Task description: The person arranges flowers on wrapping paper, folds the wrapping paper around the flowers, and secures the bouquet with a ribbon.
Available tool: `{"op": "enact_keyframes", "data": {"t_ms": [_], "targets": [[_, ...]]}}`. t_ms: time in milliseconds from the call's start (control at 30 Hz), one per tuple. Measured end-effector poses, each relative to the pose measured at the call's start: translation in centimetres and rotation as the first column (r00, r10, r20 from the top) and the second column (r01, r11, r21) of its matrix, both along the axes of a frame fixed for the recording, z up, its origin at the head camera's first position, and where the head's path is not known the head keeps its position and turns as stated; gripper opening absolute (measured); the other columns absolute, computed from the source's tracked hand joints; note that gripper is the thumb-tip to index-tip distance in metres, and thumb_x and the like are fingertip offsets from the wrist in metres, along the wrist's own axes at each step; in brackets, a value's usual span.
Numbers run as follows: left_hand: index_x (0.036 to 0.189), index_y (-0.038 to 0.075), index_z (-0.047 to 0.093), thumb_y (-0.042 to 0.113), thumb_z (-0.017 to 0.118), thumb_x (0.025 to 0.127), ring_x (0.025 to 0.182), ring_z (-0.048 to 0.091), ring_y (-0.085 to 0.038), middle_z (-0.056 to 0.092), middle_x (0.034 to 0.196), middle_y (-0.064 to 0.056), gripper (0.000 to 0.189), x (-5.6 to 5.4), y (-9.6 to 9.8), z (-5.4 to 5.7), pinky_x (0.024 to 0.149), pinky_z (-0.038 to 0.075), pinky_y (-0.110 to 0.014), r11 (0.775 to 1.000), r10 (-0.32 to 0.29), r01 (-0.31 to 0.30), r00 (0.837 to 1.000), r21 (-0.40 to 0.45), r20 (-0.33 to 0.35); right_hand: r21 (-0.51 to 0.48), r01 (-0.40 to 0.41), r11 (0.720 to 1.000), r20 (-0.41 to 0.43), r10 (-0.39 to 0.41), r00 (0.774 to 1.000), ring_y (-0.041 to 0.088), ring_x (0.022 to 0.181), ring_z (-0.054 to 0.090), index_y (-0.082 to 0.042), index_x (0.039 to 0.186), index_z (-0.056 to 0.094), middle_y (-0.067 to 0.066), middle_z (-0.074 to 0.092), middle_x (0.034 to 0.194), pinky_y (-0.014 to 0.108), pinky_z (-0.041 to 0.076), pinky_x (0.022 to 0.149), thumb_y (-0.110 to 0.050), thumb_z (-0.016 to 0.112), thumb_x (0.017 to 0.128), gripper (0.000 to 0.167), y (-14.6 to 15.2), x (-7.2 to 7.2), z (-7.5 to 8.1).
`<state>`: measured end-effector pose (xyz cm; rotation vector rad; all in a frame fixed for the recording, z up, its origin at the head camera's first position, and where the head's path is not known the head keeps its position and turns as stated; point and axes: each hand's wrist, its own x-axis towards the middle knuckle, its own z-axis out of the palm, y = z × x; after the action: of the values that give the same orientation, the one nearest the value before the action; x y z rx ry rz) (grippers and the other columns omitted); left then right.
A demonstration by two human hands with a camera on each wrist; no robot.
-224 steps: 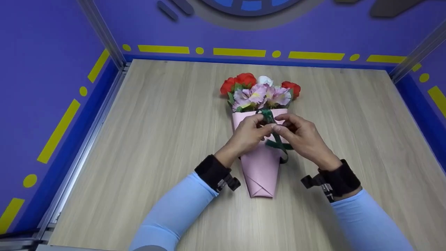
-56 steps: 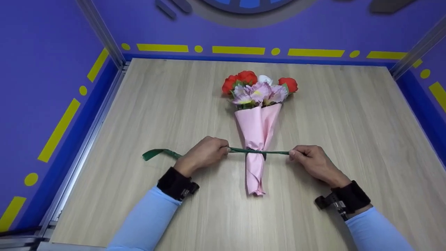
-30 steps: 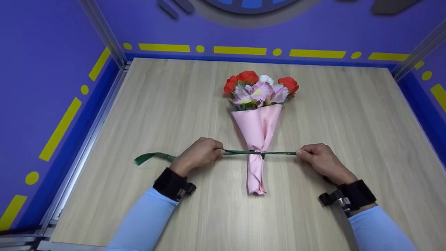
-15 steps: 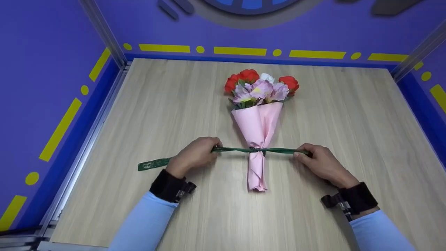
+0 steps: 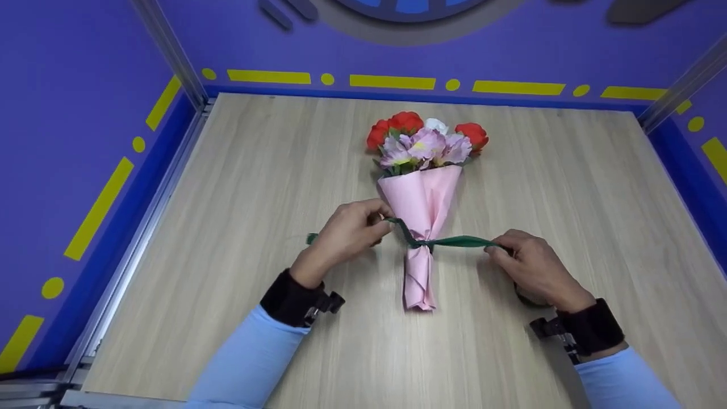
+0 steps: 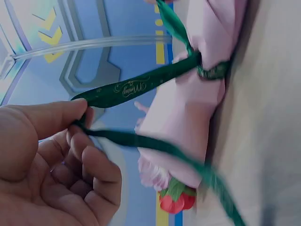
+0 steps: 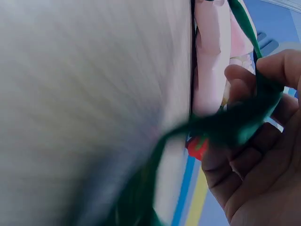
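A bouquet wrapped in pink paper [image 5: 412,199] lies on the table, with red flowers [image 5: 406,122], a white one and lilac ones at its far end. Green ribbon [image 5: 463,241] circles its narrow waist and crosses at the front. My left hand [image 5: 349,233] pinches one ribbon end between thumb and forefinger, up and left of the knot. That end's tail hangs past the fingers in the left wrist view. To the right, my right hand [image 5: 531,261] pinches the other end [image 7: 235,120], whose loose tail trails below it, blurred in the right wrist view.
The wooden table [image 5: 255,187] reaches back to a blue-purple wall [image 5: 397,57] with yellow marks. A metal rail [image 5: 142,238] runs along the left side. Black wrist bands [image 5: 292,298] with small cameras sit on both wrists.
Earlier both hands held the ribbon at the wrapped front, then drew it taut sideways after the bouquet was turned over. Now my left hand has moved up and inward, and its ribbon side slackens.
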<state>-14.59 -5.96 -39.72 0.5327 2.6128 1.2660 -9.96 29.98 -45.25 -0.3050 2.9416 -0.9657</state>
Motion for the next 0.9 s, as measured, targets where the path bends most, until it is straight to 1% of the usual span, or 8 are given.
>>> {"op": "enact_keyframes", "data": {"t_ms": [100,233,333,433,533,633,767,900], "targets": [[0.102,0.013,0.078,0.018,0.072,0.100,0.076,0.055,-0.012,0.062,0.082,0.003,0.008,0.0,0.6,-0.5,0.067,0.043,-0.027,0.999,-0.027,0.027,1.000,-0.030,-0.002,0.039,-0.028,0.999,-0.065,0.031,0.997,0.010,0.076,0.050,-0.011,0.093,0.084,-0.005,0.059,0.086,0.024,0.043,0.066,-0.019,0.066,0.103,0.022,-0.1,0.0,-0.1],[0.103,0.011,0.082,0.016,0.075,0.098,0.086,0.057,-0.016,0.065,0.092,-0.004,0.011,-0.1,0.8,-1.0,0.072,0.046,-0.030,0.996,-0.028,0.022,0.997,-0.082,-0.072,0.091,-0.006,0.996,-0.099,0.015,0.995,0.009,0.066,0.047,-0.009,0.097,0.084,-0.004,0.054,0.080,0.024,0.041,0.059,-0.015,0.065,0.102,0.021,-0.2,-0.1,0.1],[0.106,0.010,0.083,0.013,0.075,0.097,0.088,0.060,-0.017,0.067,0.095,-0.006,0.013,0.0,0.7,-0.8,0.073,0.048,-0.030,0.998,-0.009,0.002,0.995,-0.068,-0.102,0.108,0.029,0.994,-0.091,-0.019,0.996,0.010,0.064,0.048,-0.008,0.101,0.083,-0.002,0.057,0.079,0.025,0.041,0.058,-0.014,0.065,0.101,0.018,-0.2,-0.1,0.6],[0.109,0.011,0.082,0.009,0.073,0.097,0.088,0.063,-0.016,0.070,0.097,-0.003,0.014,0.1,0.6,-0.4,0.074,0.052,-0.030,0.999,0.004,-0.011,0.992,-0.053,-0.125,0.103,0.061,0.993,-0.079,-0.053,0.995,0.013,0.066,0.050,-0.009,0.100,0.082,-0.001,0.059,0.080,0.026,0.041,0.059,-0.015,0.068,0.100,0.015,0.0,-0.3,1.0],[0.109,0.011,0.081,0.006,0.072,0.097,0.093,0.067,-0.016,0.073,0.102,-0.004,0.016,0.3,0.5,-0.2,0.080,0.055,-0.033,0.999,-0.003,-0.003,0.990,-0.044,-0.144,0.124,0.088,0.988,-0.078,-0.079,0.994,0.016,0.065,0.050,-0.011,0.098,0.080,0.000,0.059,0.079,0.029,0.039,0.057,-0.016,0.070,0.098,0.012,0.2,-0.7,1.6],[0.109,0.011,0.080,0.005,0.073,0.096,0.100,0.069,-0.018,0.075,0.106,-0.005,0.016,0.4,0.4,-0.2,0.087,0.057,-0.036,0.999,-0.018,0.012,0.987,-0.038,-0.159,0.178,0.120,0.977,-0.067,-0.110,0.992,0.017,0.057,0.049,-0.008,0.102,0.078,0.001,0.060,0.071,0.030,0.037,0.051,-0.015,0.068,0.097,0.013,0.2,-1.1,2.6],[0.108,0.012,0.081,0.005,0.074,0.096,0.094,0.067,-0.017,0.074,0.104,-0.004,0.015,0.6,0.4,-0.3,0.082,0.055,-0.033,0.999,-0.027,0.022,0.988,-0.034,-0.152,0.205,0.174,0.963,-0.067,-0.163,0.984,0.017,0.048,0.047,-0.005,0.105,0.076,0.001,0.056,0.059,0.031,0.035,0.044,-0.013,0.064,0.098,0.017,0.0,-1.6,3.4],[0.107,0.013,0.081,0.005,0.074,0.096,0.086,0.063,-0.014,0.071,0.098,-0.002,0.014,0.7,0.4,-0.4,0.075,0.052,-0.030,0.998,-0.046,0.038,0.988,-0.053,-0.151,0.170,0.227,0.959,-0.119,-0.209,0.971,0.017,0.048,0.051,-0.004,0.103,0.076,0.003,0.061,0.061,0.032,0.038,0.045,-0.013,0.061,0.099,0.018,-0.8,-2.2,3.7]]}}
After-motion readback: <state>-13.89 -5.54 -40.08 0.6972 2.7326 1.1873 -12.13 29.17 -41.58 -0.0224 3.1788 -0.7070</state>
